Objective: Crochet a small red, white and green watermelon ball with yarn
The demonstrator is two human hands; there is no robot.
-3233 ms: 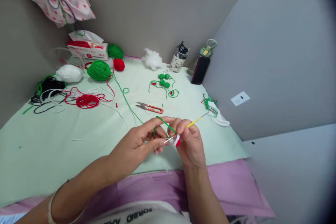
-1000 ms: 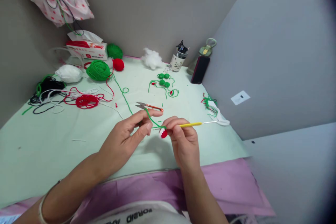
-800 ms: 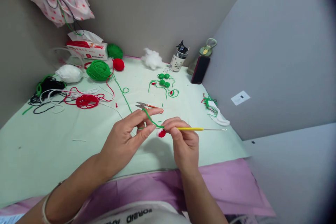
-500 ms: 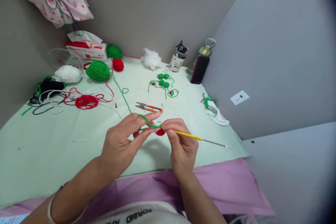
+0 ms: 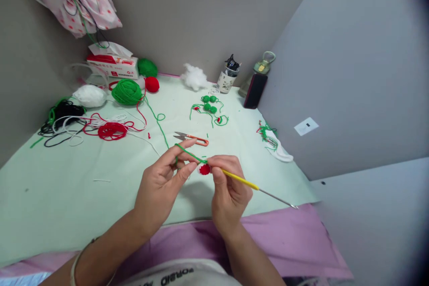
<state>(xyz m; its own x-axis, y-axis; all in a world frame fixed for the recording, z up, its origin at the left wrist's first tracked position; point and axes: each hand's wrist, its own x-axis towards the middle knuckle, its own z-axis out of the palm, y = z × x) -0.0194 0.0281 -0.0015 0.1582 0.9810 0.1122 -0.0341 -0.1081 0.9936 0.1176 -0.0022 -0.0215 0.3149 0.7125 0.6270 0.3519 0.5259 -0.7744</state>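
Observation:
A small round crochet piece, red in the middle with a white edge, sits between my two hands. Green yarn runs from its top edge over the raised index finger of my left hand. That hand's other fingers curl around the strand, and its thumb tip lies close to the piece's left edge; whether it touches is unclear. My right hand grips a crochet hook by its yellow handle, the bare metal end pointing right and down. Its fingertips meet the piece's right edge and hide the working tip.
Thread snips lie just beyond my hands. Behind them are green crocheted balls, white stuffing, a cup and a phone. Yarn balls, loose red yarn and a tissue pack occupy the left.
My left hand has shifted back from the crochet piece, its thumb drawing left and the green strand pulling straighter. More of the piece's white edge shows. The hook's free end has dipped slightly.

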